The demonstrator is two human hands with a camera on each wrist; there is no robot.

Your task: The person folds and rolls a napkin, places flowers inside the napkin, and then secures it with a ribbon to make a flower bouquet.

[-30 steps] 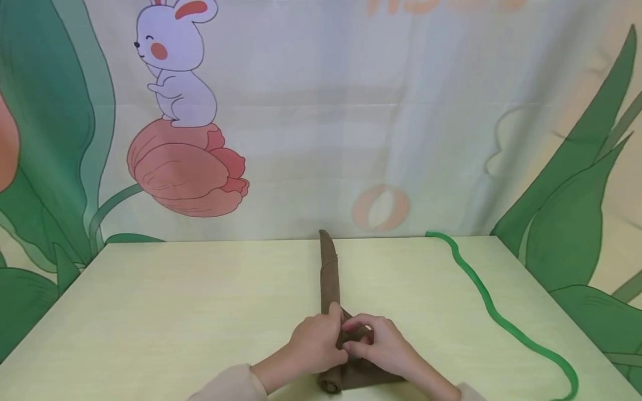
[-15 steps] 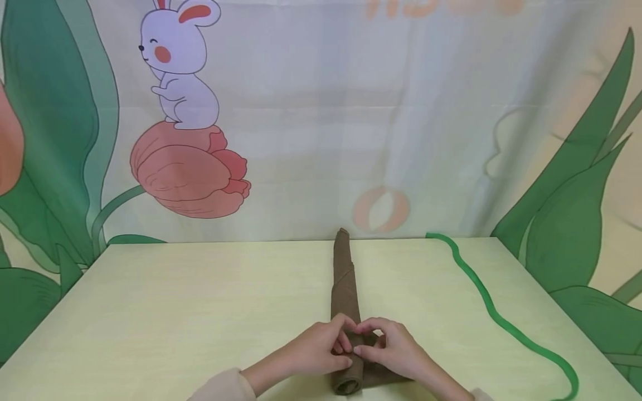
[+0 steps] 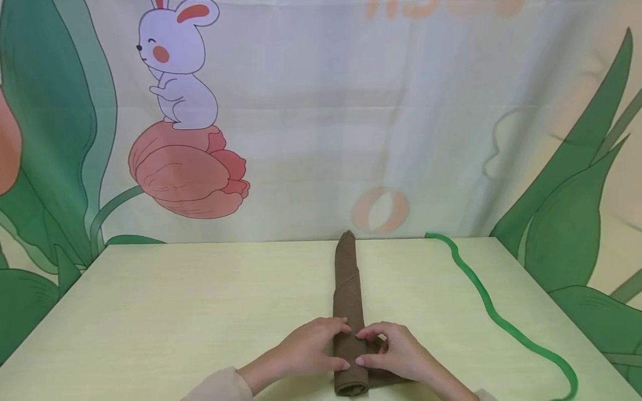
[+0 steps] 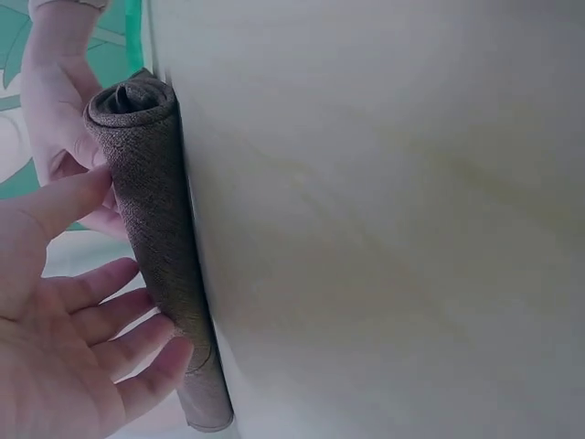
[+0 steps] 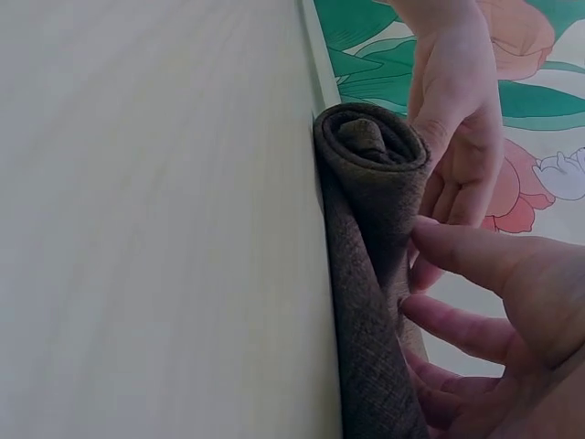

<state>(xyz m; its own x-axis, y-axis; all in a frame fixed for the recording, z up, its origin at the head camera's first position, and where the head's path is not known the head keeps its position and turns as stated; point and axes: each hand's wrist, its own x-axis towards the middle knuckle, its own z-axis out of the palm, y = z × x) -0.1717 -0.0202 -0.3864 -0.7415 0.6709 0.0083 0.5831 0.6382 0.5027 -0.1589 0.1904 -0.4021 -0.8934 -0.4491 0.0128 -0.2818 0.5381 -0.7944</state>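
A brown cloth (image 3: 348, 303), rolled into a long tube, points away from the person, its spiral end (image 5: 370, 137) nearest. A flat unrolled part (image 3: 388, 377) spreads from its right side under the right hand. Along the left side my left hand (image 3: 311, 346) rests with thumb and fingertips on the roll, fingers spread and loosely bent, as the left wrist view shows. From the other side my right hand (image 3: 398, 351) touches the roll with thumb and index fingertips held apart; its other fingers bend beside the cloth where roll and flat part meet.
A long green ribbon (image 3: 494, 312) lies in a wavy line on the right of the pale table (image 3: 200, 301). A printed curtain (image 3: 301, 122) with a rabbit and flowers hangs behind the table's far edge.
The roll has turned rightward and its far tip has shifted right. Both hands have moved right with it. My left fingers have spread and drawn back from the top to the left side.
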